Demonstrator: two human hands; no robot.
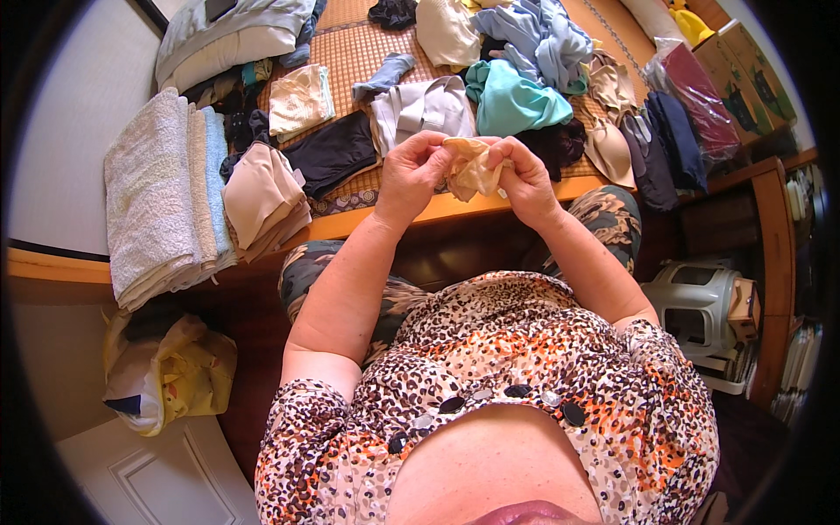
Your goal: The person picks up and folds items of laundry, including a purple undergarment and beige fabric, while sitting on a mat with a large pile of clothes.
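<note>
Both my hands grip a small cream-coloured cloth garment (474,169), bunched up in front of me above the wooden edge of the mat platform. My left hand (415,172) pinches its left side between thumb and fingers. On the other side my right hand (522,176) holds it the same way. What kind of garment it is, I cannot tell. Just beyond my hands lie a light grey folded garment (423,108) and a crumpled turquoise garment (515,98). A folded black garment (335,152) rests left of my left hand.
Folded towels (154,197) and stacked beige bras (259,197) stand at the left edge. A light blue heap (545,42) lies farther back. Another beige bra (607,147) and navy folded clothes (676,138) are at right. A grey plastic stool (689,298) stands low on the right.
</note>
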